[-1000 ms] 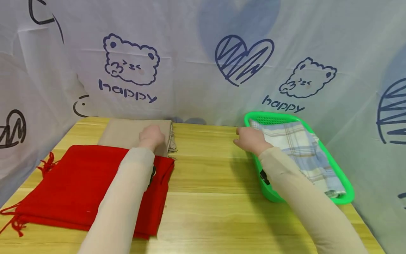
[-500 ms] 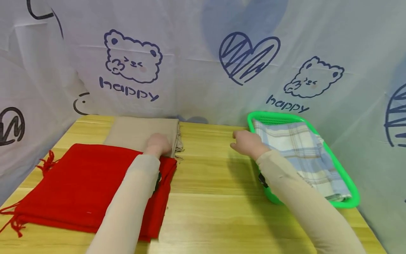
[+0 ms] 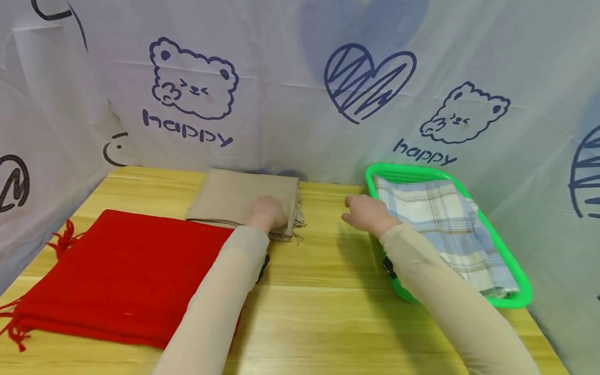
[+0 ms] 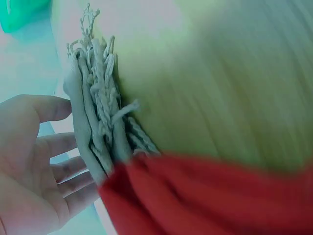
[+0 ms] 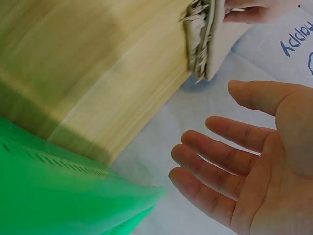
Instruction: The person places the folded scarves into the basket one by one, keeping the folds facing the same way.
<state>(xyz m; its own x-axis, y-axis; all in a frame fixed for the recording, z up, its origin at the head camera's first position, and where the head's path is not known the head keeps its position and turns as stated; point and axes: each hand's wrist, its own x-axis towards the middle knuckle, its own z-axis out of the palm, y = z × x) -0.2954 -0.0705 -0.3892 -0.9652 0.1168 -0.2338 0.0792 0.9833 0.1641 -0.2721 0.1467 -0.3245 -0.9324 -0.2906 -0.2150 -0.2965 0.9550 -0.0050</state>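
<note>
My left hand (image 3: 268,212) touches the top of a folded beige scarf (image 3: 239,190), near its fringed right end. In the left wrist view, its extended fingers (image 4: 73,169) meet the cloth's surface without curling round it. The scarf's knotted fringe and stacked layers show there too. A folded red scarf (image 3: 126,276) with tassels lies just in front, its right part hidden under my left sleeve. Beside the left rim of a green basket (image 3: 519,284), my right hand (image 3: 366,213) hovers with spread, relaxed fingers and nothing in them. A plaid cloth (image 3: 440,213) lies inside the basket.
All of this stands on a light wooden table (image 3: 304,312). Behind it hangs a pale curtain (image 3: 281,104) printed with bears and hearts. Bare tabletop lies between the scarves and the basket.
The beige scarf has slid to the right along the table with my left hand on it, and more of it shows beyond the red scarf. My right hand stays by the basket.
</note>
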